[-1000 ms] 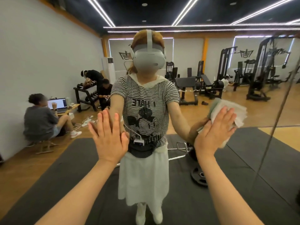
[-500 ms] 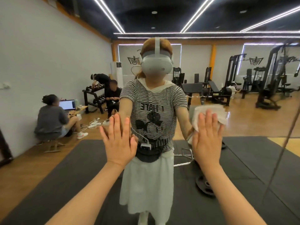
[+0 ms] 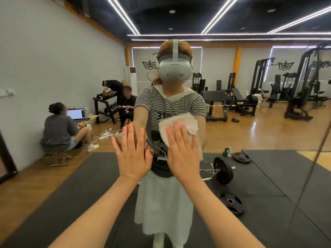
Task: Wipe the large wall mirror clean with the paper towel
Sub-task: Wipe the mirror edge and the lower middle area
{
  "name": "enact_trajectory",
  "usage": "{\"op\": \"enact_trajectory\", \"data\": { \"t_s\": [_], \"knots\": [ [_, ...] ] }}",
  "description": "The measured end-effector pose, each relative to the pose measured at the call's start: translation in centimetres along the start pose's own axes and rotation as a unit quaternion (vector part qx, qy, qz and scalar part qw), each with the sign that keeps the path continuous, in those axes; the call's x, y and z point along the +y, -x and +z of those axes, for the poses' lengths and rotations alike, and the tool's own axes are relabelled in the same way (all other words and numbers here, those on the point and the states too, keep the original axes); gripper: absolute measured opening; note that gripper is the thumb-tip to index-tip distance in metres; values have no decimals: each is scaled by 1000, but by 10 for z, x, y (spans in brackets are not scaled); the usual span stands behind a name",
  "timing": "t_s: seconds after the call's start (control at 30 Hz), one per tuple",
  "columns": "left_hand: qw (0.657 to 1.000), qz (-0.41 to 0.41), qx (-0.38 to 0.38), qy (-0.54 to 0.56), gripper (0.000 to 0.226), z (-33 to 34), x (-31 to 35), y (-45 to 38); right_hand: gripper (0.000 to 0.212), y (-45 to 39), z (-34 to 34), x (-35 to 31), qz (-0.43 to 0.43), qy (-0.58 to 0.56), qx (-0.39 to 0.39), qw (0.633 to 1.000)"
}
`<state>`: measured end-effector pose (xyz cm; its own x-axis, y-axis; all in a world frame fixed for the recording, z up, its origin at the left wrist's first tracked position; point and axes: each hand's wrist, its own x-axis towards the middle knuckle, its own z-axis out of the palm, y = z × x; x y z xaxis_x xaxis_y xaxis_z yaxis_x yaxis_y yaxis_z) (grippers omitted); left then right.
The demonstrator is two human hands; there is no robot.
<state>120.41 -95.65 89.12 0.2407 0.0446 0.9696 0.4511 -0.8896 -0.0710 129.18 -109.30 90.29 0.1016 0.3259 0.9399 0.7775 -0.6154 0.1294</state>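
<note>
The left hand (image 3: 133, 154) lies flat against the large wall mirror (image 3: 53, 56), fingers straight and slightly spread, thumb out to the side, holding nothing. The right hand (image 3: 180, 153) is flat too, fingers straight and only a little apart, pressing the crumpled white paper towel (image 3: 180, 122) against the glass; the towel sticks out above and to the right of the fingertips. The 2 hands sit side by side at chest height of the reflection, near each other but not touching.

The mirror fills nearly the whole view. A thin seam in the glass (image 3: 315, 154) runs slanted down the right side. In the reflection stands the person in a black-and-white striped T-shirt (image 3: 170, 106) and a white headset (image 3: 174, 69). Behind lies a dark rubber floor mat (image 3: 268, 176) on a wooden floor, with a loaded barbell (image 3: 222, 170) and 2 loose black weight plates (image 3: 232, 203) on it. A green spray bottle (image 3: 226, 152) stands by the farther plate. Black gym machines (image 3: 302, 86) line the right, and people sit by an open laptop (image 3: 76, 113) along the grey left wall.
</note>
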Motion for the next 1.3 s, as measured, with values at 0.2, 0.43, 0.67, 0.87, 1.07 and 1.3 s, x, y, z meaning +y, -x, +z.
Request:
{"op": "enact_trajectory", "data": {
  "t_s": [0.2, 0.43, 0.67, 0.87, 1.07, 1.3],
  "knots": [
    [1000, -11, 4, 2, 74, 0, 1, 1, 58, 17, -11, 66, 71, 19, 44, 996],
    [1000, -12, 10, 3, 74, 0, 2, 1, 63, 12, -4, 18, 172, -39, 25, 984],
    [1000, -6, 2, -2, 61, 1, 1, 1, 73, 23, 10, -2, 83, -16, 19, 996],
    [1000, -13, -6, -1, 62, -1, 0, 1, 70, 23, 11, -1, 78, -17, 37, 996],
    [1000, -20, -22, -4, 61, -3, 1, 0, 69, 25, 12, -2, 86, -8, 43, 995],
    [992, 47, -111, 47, 70, -44, -19, -3, 65, 20, 2, -4, 101, -3, 32, 994]
  ]
}}
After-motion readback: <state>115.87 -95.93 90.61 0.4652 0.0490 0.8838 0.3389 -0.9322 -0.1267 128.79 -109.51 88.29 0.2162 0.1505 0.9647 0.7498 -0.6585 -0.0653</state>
